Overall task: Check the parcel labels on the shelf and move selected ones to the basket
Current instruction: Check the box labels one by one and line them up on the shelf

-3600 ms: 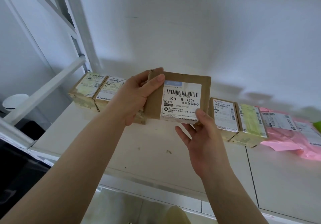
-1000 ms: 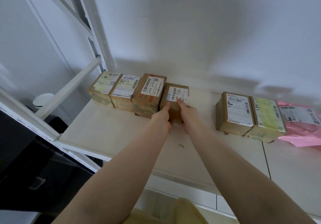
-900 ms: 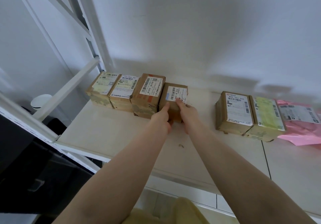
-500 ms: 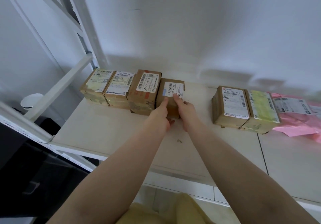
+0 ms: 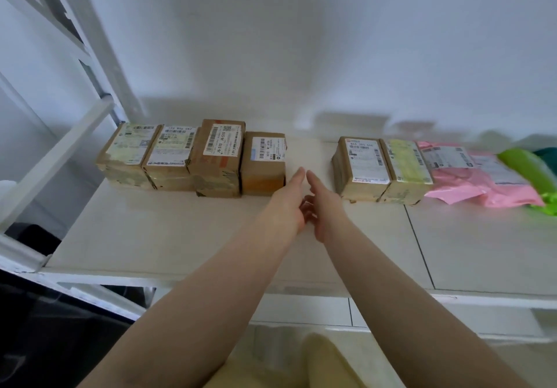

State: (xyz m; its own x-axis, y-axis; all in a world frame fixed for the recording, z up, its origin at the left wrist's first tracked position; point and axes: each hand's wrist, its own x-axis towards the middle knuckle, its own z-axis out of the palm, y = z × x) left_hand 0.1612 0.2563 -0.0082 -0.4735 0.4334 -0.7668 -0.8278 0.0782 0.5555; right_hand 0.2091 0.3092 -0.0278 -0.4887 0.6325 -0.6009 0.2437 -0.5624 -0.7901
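From the head camera, both hands hover empty, fingers loose: left hand (image 5: 287, 204), right hand (image 5: 324, 204). The parcels stay on the shelf (image 5: 180, 237). I'd reach toward two o'clock for the labelled box (image 5: 361, 166), lifting it square. No basket is visible; small print blurs.

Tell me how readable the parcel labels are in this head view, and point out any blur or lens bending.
Head view: soft, even light; J6-S10 label legible, yellowed label washed out; pink bags at the right edge smeared; wide-angle bends the shelf post; both hands slightly blurred.
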